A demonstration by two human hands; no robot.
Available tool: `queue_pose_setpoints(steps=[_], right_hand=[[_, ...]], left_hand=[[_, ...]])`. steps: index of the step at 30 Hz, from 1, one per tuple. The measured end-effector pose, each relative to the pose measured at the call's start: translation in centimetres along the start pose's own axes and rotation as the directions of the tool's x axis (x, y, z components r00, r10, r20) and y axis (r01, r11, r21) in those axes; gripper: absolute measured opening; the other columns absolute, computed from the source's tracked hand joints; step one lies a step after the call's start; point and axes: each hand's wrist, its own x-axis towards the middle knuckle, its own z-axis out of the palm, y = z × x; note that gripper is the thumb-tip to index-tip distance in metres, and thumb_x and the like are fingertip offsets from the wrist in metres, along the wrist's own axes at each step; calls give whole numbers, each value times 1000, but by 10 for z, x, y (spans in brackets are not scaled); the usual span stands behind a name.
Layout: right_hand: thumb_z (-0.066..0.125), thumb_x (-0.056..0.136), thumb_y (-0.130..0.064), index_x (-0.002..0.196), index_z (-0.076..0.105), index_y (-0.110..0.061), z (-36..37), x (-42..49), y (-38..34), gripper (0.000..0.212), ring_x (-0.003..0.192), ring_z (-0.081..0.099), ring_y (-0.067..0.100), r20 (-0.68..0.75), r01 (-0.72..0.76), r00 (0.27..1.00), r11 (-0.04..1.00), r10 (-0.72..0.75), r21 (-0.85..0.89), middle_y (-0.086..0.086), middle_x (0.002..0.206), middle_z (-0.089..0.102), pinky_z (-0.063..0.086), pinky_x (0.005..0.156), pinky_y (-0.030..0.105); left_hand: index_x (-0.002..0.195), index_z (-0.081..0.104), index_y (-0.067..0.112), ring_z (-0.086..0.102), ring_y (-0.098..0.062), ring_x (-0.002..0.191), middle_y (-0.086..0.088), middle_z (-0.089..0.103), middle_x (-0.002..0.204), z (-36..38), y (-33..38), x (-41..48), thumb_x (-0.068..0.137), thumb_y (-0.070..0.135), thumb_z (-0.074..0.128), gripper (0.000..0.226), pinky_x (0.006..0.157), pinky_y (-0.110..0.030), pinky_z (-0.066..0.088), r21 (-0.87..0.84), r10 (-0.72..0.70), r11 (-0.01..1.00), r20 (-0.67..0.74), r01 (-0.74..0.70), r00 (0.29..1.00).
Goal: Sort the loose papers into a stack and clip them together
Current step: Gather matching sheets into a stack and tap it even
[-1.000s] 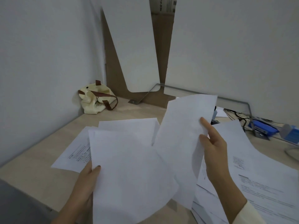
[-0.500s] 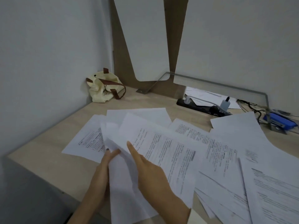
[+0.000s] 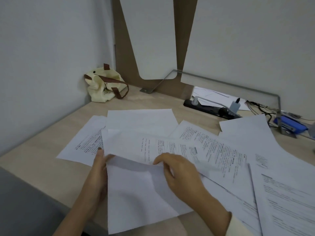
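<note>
The work is at the gathering stage: nothing is squared into a stack yet, and no clip is in either hand.

The left hand (image 3: 98,169), at lower centre-left, holds the left edge of a large blank white paper sheet (image 3: 139,193) that fills the lower middle of the frame, with its fingers lying straight along that edge and the thumb tip over it. The right hand (image 3: 180,174), just right of centre, has its fingers curled at the same sheet's top edge, where it meets a white page printed with dense black text (image 3: 170,147). That contact is partly hidden, so I cannot tell whether they pinch the paper or only press on it. The hands are apart, one on each side of the sheet.

The other loose white papers (image 3: 238,150) fan out overlapping across the pale wooden desk (image 3: 42,159), from the centre left to the lower right corner. A cream cloth bag with brown straps (image 3: 102,87) sits in the upper left corner of the desk, and a black power strip (image 3: 211,108) lies at upper right.

Next, I judge, the printed page should be drawn onto the blank sheet. The remaining pages then need collecting one by one, their edges tapped flush, and a clip found.
</note>
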Motion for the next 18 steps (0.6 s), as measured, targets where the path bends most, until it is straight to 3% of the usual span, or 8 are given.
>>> queue_pose_setpoints(steps=[3, 5, 7, 11, 12, 14, 17, 18], right_hand=[[45, 81, -14, 74, 61, -22, -15, -3, 23, 19, 84, 54, 4, -89, 10, 996, 1000, -11, -4, -7, 81, 66, 36, 99, 23], [52, 80, -15, 71, 56, -29, -22, -6, 35, 18, 108, 49, 6, -162, -17, 987, 1000, 15, -13, -10, 100, 63, 19, 114, 29], [57, 82, -17, 73, 56, -32, -30, -9, 41, 17, 130, 34, 8, -199, -92, 974, 991, 110, 95, -14, 125, 51, 16, 114, 28], [64, 82, -19, 64, 65, -29, -50, -10, 35, 21, 129, 45, 8, -115, -202, 922, 713, 369, 672, -21, 137, 45, 44, 100, 34], [71, 73, -34, 64, 67, -26, -54, -10, 33, 13, 123, 52, 10, -107, -207, 916, 683, 387, 701, -22, 135, 48, 52, 90, 34], [80, 51, -54, 64, 68, -22, -52, -13, 38, 36, 111, 61, 11, -118, -163, 931, 684, 346, 711, -22, 131, 54, 56, 67, 25], [76, 67, -31, 60, 69, -21, -44, -15, 44, 14, 84, 70, 9, -161, -150, 942, 798, 295, 584, -19, 112, 68, 51, 51, 18], [65, 79, -15, 57, 68, -22, -41, -16, 50, 23, 69, 69, 9, -141, -184, 945, 838, 294, 514, -18, 98, 71, 48, 46, 15]], left_hand=[[125, 55, 23, 52, -16, 121, 4, 53, 132, -6, 7, 4, 89, 53, 44, 48, 95, -33, 42, 219, 175, 965, -122, -145, 977], [134, 47, 25, 35, -11, 133, 9, 34, 145, -4, 11, 1, 90, 39, 50, 46, 102, -30, 32, 339, 258, 920, -145, -197, 955], [132, 48, 27, 37, -6, 125, 10, 39, 142, 0, 14, 1, 89, 33, 54, 44, 97, -27, 30, 357, 238, 914, -84, -194, 968], [136, 45, 27, 42, -12, 128, 9, 44, 141, 10, 17, -2, 74, 51, 62, 69, 106, -30, 32, 435, 72, 895, 74, -97, 995], [139, 42, 24, 42, -14, 129, 7, 43, 142, 13, 15, -2, 76, 52, 62, 71, 107, -31, 31, 438, 31, 896, 88, -67, 996], [142, 36, 18, 44, -17, 129, 2, 44, 143, 23, 7, -2, 84, 43, 60, 68, 104, -28, 32, 432, -33, 902, 118, -21, 992], [144, 30, 10, 52, -21, 122, -6, 50, 138, 33, 3, -2, 76, 40, 70, 85, 97, -27, 38, 298, -94, 953, 145, 47, 985], [144, 28, 9, 54, -22, 119, -7, 53, 136, 31, 2, -1, 65, 41, 75, 98, 98, -30, 40, 212, -125, 973, 147, 92, 981]])
